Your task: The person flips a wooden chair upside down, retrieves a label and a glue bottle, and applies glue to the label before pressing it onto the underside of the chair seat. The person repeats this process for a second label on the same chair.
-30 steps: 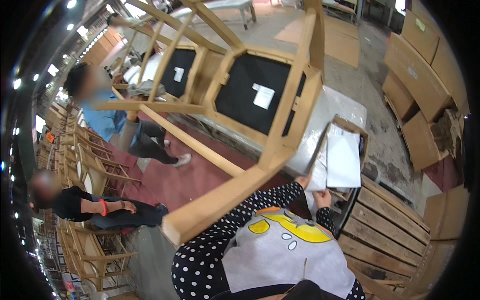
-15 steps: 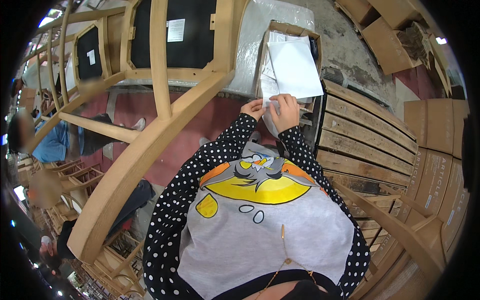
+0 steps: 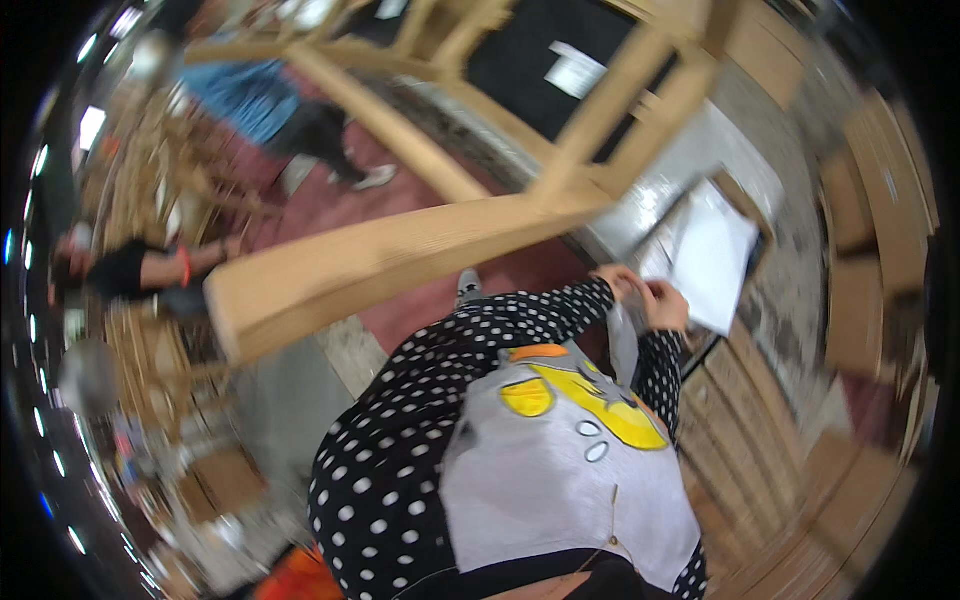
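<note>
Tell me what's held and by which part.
Left hand and right hand seem to hold a translucent plastic sheet by its upper end; exact grip blurred.

Left hand [image 3: 620, 281] and right hand [image 3: 666, 305] close together, pinching pale strip [image 3: 623, 342]; white paper [image 3: 712, 262] in open box [image 3: 745, 204] nearby; wooden chair [image 3: 400, 262] left.

A work surface wrapped in clear, wrinkled plastic film [image 3: 735, 145] carries an open, shallow brown cardboard box [image 3: 742, 200] and, beside it, a pale honey-coloured wooden chair frame with a black seat underside [image 3: 400, 260], one thick leg jutting out past the edge. Below spreads a dull-red floor covering [image 3: 400, 315], where a grey shoe [image 3: 468, 285] stands. Right of the work surface, bare grey concrete floor [image 3: 810, 200] bears brown cardboard cartons [image 3: 890, 200], blurred toward the rim.
</note>
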`<state>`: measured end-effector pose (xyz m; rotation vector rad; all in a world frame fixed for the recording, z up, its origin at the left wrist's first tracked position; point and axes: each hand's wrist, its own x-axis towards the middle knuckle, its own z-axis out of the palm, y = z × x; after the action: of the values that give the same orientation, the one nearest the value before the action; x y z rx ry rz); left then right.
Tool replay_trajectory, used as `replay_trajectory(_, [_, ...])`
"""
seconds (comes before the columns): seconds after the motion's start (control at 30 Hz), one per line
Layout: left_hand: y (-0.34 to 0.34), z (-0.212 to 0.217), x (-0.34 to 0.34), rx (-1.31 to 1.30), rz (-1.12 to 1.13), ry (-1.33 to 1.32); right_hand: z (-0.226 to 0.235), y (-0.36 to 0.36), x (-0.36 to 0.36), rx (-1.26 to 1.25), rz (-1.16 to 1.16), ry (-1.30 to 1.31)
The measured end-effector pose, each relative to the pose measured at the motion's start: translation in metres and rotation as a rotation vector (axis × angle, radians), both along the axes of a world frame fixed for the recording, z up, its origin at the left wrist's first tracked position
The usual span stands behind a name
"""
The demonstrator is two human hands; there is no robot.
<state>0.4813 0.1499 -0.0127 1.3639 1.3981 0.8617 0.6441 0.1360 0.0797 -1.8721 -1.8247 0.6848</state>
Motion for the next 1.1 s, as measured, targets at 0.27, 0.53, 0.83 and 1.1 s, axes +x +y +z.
replay_trajectory(0.27, [0.004,0.002,0.02,-0.028,0.041,0.028,-0.009,0.012,0.009,-0.002,0.073,0.102])
replay_trajectory(0.53, [-0.001,0.013,0.017,-0.152,0.055,-0.21,-0.038,0.014,0.018,0.023,-0.016,0.158])
replay_trajectory(0.83, [0.012,-0.071,0.008,-0.306,0.052,-0.191,-0.073,0.024,0.084,-0.204,-0.813,0.972])
replay_trajectory(1.1, [0.016,-0.112,0.029,-0.157,0.173,0.089,0.021,-0.028,-0.034,0.578,-0.107,0.283])
